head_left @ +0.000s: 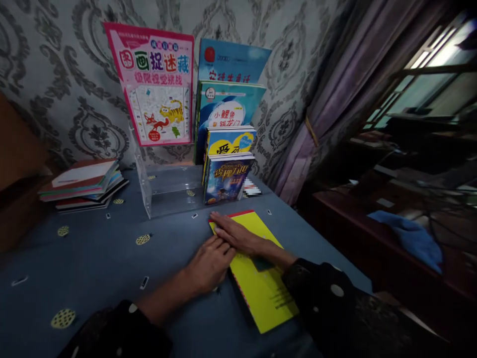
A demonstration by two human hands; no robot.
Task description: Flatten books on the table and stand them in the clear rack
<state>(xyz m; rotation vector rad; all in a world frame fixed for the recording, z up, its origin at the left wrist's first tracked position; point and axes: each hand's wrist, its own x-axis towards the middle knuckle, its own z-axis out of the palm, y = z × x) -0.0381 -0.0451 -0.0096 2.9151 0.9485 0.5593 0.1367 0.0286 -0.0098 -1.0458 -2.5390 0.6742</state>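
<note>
A yellow book (268,298) with a red strip along its far edge lies flat on the cloth-covered table. My right hand (238,233) rests flat across its far left part, fingers stretched out towards the corner. Against the book's left edge, my left hand (212,261) is closed with bent fingers, and its fingertips are hidden. The two hands touch each other. Just beyond them stands a clear acrylic stepped rack (145,186), with a dark blue book (227,181) upright at its front right.
Behind it on the rack are a yellow-and-blue book (231,141), a green-edged book (231,104), a tall blue book (234,54) and a pink picture book (156,89). A stack of books (84,184) lies left. A purple curtain (316,109) hangs right, above a dark red surface with a blue cloth (410,238).
</note>
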